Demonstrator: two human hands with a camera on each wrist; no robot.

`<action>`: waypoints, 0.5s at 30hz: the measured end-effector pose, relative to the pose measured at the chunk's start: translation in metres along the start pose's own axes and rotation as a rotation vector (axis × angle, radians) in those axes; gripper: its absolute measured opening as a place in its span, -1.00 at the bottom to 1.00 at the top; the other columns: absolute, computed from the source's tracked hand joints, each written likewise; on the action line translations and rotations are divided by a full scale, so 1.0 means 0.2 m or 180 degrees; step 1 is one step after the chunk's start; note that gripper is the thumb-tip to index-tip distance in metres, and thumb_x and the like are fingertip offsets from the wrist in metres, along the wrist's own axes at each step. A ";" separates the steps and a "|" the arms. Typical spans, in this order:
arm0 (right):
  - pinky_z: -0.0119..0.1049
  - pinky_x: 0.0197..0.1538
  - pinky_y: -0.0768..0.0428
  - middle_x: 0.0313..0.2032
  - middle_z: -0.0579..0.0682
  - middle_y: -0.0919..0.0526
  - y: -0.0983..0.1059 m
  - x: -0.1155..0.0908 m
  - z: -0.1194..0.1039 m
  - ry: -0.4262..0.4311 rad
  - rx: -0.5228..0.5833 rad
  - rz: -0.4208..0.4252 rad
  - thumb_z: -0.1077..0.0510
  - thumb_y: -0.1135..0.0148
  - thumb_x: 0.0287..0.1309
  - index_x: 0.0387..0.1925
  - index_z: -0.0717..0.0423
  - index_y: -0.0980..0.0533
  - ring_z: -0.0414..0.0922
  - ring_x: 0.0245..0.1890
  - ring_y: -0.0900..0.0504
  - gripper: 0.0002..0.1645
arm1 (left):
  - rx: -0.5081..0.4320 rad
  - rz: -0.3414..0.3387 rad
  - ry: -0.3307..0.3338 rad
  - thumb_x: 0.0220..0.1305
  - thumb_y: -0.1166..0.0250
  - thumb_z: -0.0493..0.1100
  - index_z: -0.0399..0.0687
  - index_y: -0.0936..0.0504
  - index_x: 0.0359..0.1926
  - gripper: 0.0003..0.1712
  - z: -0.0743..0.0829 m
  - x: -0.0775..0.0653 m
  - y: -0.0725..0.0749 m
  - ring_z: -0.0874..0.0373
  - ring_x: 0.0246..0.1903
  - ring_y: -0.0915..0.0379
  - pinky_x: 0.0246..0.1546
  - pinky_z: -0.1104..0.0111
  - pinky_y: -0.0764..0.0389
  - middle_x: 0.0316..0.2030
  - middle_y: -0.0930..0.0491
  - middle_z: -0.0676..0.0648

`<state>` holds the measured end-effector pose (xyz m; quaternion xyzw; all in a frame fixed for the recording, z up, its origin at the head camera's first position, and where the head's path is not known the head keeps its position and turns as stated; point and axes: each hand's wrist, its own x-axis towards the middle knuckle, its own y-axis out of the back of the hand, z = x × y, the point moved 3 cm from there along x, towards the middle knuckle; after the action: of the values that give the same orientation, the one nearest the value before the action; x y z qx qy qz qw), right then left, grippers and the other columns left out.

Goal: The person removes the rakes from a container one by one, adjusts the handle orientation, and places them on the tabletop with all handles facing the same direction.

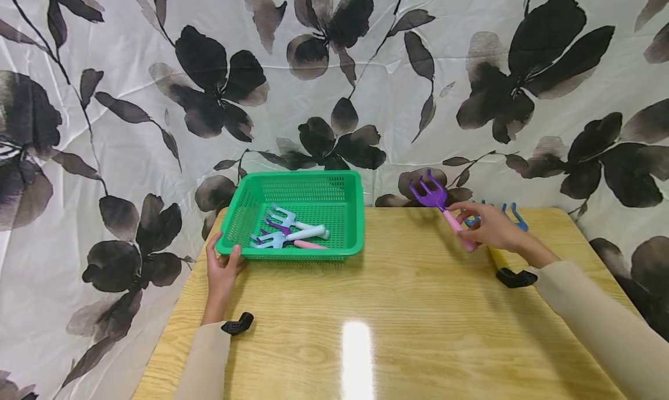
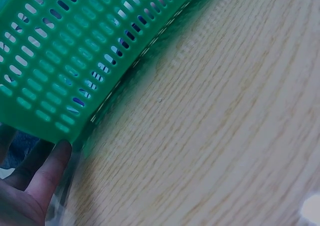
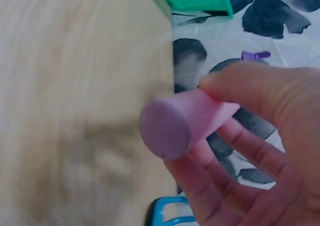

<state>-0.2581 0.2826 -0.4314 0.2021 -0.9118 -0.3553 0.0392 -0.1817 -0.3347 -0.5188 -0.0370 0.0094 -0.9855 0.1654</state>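
My right hand [image 1: 493,229] pinches the pink handle of a small purple garden hand fork [image 1: 431,195], raised above the right part of the table with its tines pointing up and to the left. In the right wrist view the handle's rounded end [image 3: 164,129] faces the camera, between thumb and fingers. My left hand [image 1: 222,275] grips the front left corner of a green plastic basket [image 1: 354,214], thumb at the front and fingers along the left side. Inside the basket lie light blue hand forks [image 1: 313,232] and a purple one with a pink handle [image 1: 309,245], overlapping.
Behind my right hand lies a blue-tined fork [image 1: 517,217] with a yellow handle [image 1: 498,256], partly hidden by the hand. The wooden table [image 1: 407,307] ends at a floral cloth [image 1: 407,98] hanging behind it.
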 end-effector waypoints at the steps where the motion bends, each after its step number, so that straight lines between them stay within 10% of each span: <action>1: -0.24 -0.48 -0.63 -0.01 0.29 -0.60 -0.01 -0.01 0.02 -0.0019 -0.0038 0.0040 0.37 -0.42 0.21 0.37 0.15 -0.41 -0.02 -0.35 -0.66 -0.28 | 0.0000 -0.0017 0.0006 0.54 -0.21 -0.07 0.25 -0.02 0.60 -0.22 0.00 0.00 0.00 0.29 0.00 -0.58 0.02 0.20 -0.70 0.25 -0.42 -0.33; 15: -0.30 -0.52 -0.53 -0.06 0.24 -0.68 -0.12 -0.12 0.21 -0.0489 -0.0274 0.0368 0.20 -0.48 0.18 0.38 0.21 -0.41 -0.14 -0.45 -0.57 -0.24 | 0.0005 -0.0029 0.0027 0.54 -0.21 -0.05 0.24 0.02 0.62 -0.18 0.00 -0.01 0.00 0.34 -0.01 -0.59 -0.04 0.28 -0.71 0.29 -0.40 -0.39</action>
<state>-0.2364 0.3024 -0.4768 0.1194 -0.9062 -0.4057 -0.0018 -0.1805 -0.3346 -0.5184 -0.0328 0.0092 -0.9864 0.1609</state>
